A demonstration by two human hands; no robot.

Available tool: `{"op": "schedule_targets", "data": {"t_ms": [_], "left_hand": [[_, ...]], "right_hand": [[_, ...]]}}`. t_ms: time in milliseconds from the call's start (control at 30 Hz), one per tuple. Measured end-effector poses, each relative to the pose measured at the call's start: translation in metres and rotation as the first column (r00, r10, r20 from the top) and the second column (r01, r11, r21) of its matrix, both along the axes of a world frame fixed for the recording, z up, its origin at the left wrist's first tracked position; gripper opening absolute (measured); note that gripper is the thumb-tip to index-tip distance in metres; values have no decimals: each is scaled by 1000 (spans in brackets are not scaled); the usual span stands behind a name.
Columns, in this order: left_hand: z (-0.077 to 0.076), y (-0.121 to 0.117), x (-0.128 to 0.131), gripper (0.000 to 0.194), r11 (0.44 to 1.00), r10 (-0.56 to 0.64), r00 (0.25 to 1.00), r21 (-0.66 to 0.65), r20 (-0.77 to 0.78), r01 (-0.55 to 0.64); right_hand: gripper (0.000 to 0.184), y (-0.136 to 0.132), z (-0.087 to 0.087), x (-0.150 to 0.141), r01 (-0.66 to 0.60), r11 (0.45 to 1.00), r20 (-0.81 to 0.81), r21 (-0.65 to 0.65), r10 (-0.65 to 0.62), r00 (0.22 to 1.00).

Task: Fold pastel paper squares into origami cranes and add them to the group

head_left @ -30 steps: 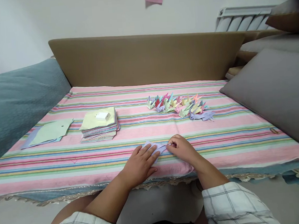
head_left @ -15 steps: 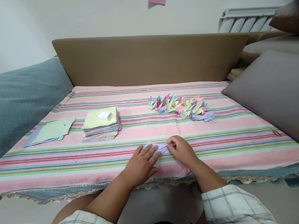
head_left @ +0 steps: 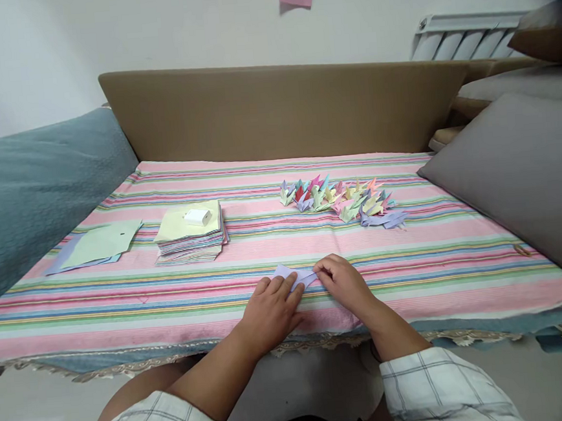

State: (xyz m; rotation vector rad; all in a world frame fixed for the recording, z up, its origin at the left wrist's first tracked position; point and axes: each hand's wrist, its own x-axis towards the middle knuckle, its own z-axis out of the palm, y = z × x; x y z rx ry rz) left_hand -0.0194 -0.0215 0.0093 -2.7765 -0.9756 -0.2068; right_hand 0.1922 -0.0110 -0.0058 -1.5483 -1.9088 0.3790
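Note:
A piece of folded lilac origami paper (head_left: 305, 277) lies on the striped cloth in front of me, its lower part covered by my fingers. My left hand (head_left: 275, 308) rests on it from above, fingers stretched and pressing it down. At its right-hand tip, my right hand (head_left: 341, 283) pinches the paper between thumb and forefinger. Beyond my hands stands a cluster of folded paper cranes (head_left: 346, 200) in many colours. A lilac crane (head_left: 383, 218) lies at its near right edge.
A stack of square coloured paper (head_left: 190, 240) sits left of centre with a small white block (head_left: 197, 217) on top. Further left are loose sheets (head_left: 99, 244). A blue-covered armrest (head_left: 50, 190) and a grey cushion (head_left: 516, 172) flank the striped cloth (head_left: 123, 301).
My left hand has shifted slightly right and toward me, its fingers drawn in a little on the paper. My right hand keeps its pinch at nearly the same spot.

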Motion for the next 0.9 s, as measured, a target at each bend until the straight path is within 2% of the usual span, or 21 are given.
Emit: {"op": "schedule_targets", "data": {"t_ms": [367,633,900], "left_hand": [[-3,3,-1,54,999,-27,999,19,-18,27],[-3,6,3,52,1000,-10,1000,0,-16,10],[-2,5,3,59,999,-13,1000,-31,4,13]], "right_hand": [[24,1,-8,7,-62,996,117,59,55,992],[26,-3,-6,5,-38,997,175,66,26,984],[27,-1,-6,5,-17,998,176,57,7,984]]}}
